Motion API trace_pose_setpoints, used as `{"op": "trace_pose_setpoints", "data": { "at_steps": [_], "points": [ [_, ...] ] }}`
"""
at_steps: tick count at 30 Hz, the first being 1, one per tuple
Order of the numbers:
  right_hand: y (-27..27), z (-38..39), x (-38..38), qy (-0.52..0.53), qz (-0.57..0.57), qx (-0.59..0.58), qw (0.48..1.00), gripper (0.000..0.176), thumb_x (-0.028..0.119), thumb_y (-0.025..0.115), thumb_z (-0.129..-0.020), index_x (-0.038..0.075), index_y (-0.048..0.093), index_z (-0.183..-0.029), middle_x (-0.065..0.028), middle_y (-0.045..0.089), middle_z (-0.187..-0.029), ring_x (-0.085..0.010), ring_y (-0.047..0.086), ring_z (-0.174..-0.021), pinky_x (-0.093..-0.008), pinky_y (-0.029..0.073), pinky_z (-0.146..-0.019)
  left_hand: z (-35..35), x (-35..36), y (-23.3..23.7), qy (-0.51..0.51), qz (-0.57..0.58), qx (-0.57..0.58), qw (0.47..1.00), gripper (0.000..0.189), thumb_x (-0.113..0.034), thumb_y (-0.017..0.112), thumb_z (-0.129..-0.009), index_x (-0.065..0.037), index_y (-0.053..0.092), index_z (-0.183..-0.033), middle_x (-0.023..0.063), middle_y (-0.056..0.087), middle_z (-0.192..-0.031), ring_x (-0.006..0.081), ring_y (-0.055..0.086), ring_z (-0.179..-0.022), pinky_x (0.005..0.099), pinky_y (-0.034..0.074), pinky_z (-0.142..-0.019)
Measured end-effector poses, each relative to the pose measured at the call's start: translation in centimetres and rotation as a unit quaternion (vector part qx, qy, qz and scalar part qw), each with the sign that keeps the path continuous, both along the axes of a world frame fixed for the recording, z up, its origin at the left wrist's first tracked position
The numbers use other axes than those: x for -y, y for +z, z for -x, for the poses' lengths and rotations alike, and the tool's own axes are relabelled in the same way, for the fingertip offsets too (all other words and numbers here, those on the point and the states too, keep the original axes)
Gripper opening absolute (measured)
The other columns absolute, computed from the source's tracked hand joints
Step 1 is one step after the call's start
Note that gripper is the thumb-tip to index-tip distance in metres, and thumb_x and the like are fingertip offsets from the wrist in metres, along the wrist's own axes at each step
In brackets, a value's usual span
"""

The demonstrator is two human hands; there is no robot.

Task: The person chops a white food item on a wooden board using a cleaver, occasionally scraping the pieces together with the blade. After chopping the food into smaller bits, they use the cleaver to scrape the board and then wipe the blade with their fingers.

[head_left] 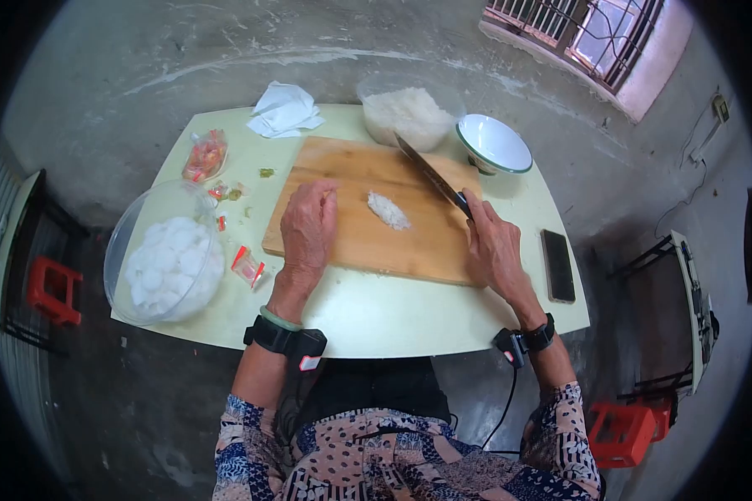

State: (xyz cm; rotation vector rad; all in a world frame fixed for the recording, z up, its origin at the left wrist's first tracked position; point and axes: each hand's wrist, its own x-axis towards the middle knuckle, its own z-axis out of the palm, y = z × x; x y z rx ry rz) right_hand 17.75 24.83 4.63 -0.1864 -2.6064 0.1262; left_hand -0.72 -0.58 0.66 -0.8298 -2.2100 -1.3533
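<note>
My right hand [495, 246] is wrapped round the handle of a knife [426, 169], whose dark blade points up and left over the right part of the wooden cutting board [351, 246]. A small pile of chopped white food [388, 210] lies at the middle of the board, left of the blade. Over the board's left side is my left hand [309, 221], its fingers curled closed; what they hold, if anything, is hidden.
Behind the board stand a tub of white shredded food [405, 113] and an enamel bowl [495, 144]. At left are a clear bowl of white balls [174, 265], a plastic bag [205, 156], wrappers [247, 266] and a white cloth [284, 110]. A phone [558, 265] lies at right.
</note>
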Motion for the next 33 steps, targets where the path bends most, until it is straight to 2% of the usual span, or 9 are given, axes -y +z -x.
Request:
{"op": "trace_pose_setpoints", "data": {
  "at_steps": [4, 6, 15, 19, 22, 24, 25, 27, 33],
  "points": [
    [0.3, -0.3, 0.4, 0.044, 0.031, 0.018, 0.998, 0.075, -0.010, 0.063, -0.080, 0.007, 0.048, -0.152, -0.0158, 0.063, -0.099, -0.0399, 0.068, -0.081, -0.0501, 0.054, -0.064, 0.1, 0.0, -0.1, 0.011, 0.001, -0.013, 1.000, 0.013, -0.007, 0.064, -0.099, -0.005, 0.070, -0.111, 0.0152, 0.070, -0.097, 0.0364, 0.067, -0.093, 0.0467, 0.054, -0.082],
    [0.9, -1.4, 1.4, 0.115, 0.035, 0.016, 0.993, 0.077, -0.011, 0.064, -0.080, 0.008, 0.049, -0.153, -0.0150, 0.063, -0.097, -0.0384, 0.068, -0.081, -0.0487, 0.054, -0.065, 0.1, 0.0, 0.0, 0.020, 0.016, -0.036, 0.999, 0.013, -0.007, 0.064, -0.100, -0.005, 0.070, -0.111, 0.0148, 0.069, -0.096, 0.0350, 0.067, -0.090, 0.0462, 0.054, -0.081],
    [1.2, -4.5, 2.5, 0.087, 0.130, -0.009, 0.988, 0.060, -0.005, 0.063, -0.092, 0.008, 0.053, -0.150, -0.0156, 0.065, -0.099, -0.0372, 0.068, -0.084, -0.0468, 0.055, -0.071, -0.4, 0.1, 0.0, -0.026, 0.029, -0.007, 0.999, 0.012, -0.009, 0.065, -0.100, -0.005, 0.070, -0.111, 0.0129, 0.068, -0.094, 0.0299, 0.066, -0.086, 0.0430, 0.054, -0.079],
    [1.4, -4.8, 2.8, 0.083, 0.195, -0.039, 0.976, 0.053, -0.002, 0.059, -0.097, 0.005, 0.052, -0.149, -0.0233, 0.069, -0.114, -0.0439, 0.069, -0.094, -0.0531, 0.053, -0.084, -0.1, -0.1, -0.4, -0.054, 0.027, -0.014, 0.998, 0.015, -0.010, 0.069, -0.098, -0.006, 0.070, -0.112, 0.0130, 0.068, -0.096, 0.0290, 0.066, -0.086, 0.0418, 0.054, -0.077],
    [2.2, -5.0, 3.4, 0.081, 0.270, 0.018, 0.959, 0.053, -0.001, 0.056, -0.099, 0.003, 0.049, -0.151, -0.0283, 0.067, -0.117, -0.0480, 0.066, -0.100, -0.0560, 0.049, -0.088, -0.5, -0.3, -0.3, -0.076, 0.033, 0.008, 0.997, 0.023, -0.012, 0.075, -0.093, -0.007, 0.070, -0.115, 0.0128, 0.068, -0.100, 0.0306, 0.066, -0.094, 0.0422, 0.054, -0.084],
    [3.7, -4.7, 3.9, 0.069, 0.284, 0.061, 0.955, 0.053, 0.000, 0.056, -0.099, 0.002, 0.047, -0.151, -0.0299, 0.067, -0.114, -0.0494, 0.065, -0.100, -0.0564, 0.048, -0.087, -1.4, -0.7, 0.3, -0.094, 0.122, -0.087, 0.984, 0.035, -0.018, 0.081, -0.087, -0.009, 0.070, -0.118, 0.0127, 0.066, -0.110, 0.0328, 0.063, -0.107, 0.0452, 0.050, -0.095],
    [4.2, -4.5, 3.8, 0.059, 0.295, 0.106, 0.948, 0.053, 0.000, 0.055, -0.099, 0.001, 0.045, -0.151, -0.0314, 0.066, -0.111, -0.0509, 0.064, -0.099, -0.0569, 0.047, -0.086, -2.1, -1.0, 0.7, -0.095, 0.124, -0.089, 0.984, 0.035, -0.018, 0.081, -0.087, -0.009, 0.070, -0.118, 0.0127, 0.066, -0.110, 0.0328, 0.063, -0.107, 0.0452, 0.050, -0.095],
    [3.6, -3.9, 3.3, 0.079, 0.289, 0.090, 0.950, 0.053, 0.000, 0.055, -0.099, 0.001, 0.045, -0.151, -0.0323, 0.066, -0.108, -0.0517, 0.063, -0.097, -0.0570, 0.046, -0.086, -3.8, -1.9, 1.4, -0.148, 0.177, -0.139, 0.963, 0.040, -0.023, 0.082, -0.087, -0.010, 0.071, -0.124, 0.0143, 0.063, -0.123, 0.0344, 0.058, -0.120, 0.0474, 0.047, -0.103],
    [4.0, -3.1, 2.7, 0.099, 0.305, 0.087, 0.943, 0.050, 0.000, 0.054, -0.099, -0.001, 0.046, -0.148, -0.0329, 0.066, -0.099, -0.0521, 0.063, -0.091, -0.0559, 0.046, -0.084, -4.4, -4.9, 1.5, -0.194, 0.252, -0.148, 0.937, 0.046, -0.035, 0.082, -0.085, -0.012, 0.070, -0.122, 0.0164, 0.059, -0.132, 0.0370, 0.052, -0.128, 0.0525, 0.038, -0.109]
  ]
}}
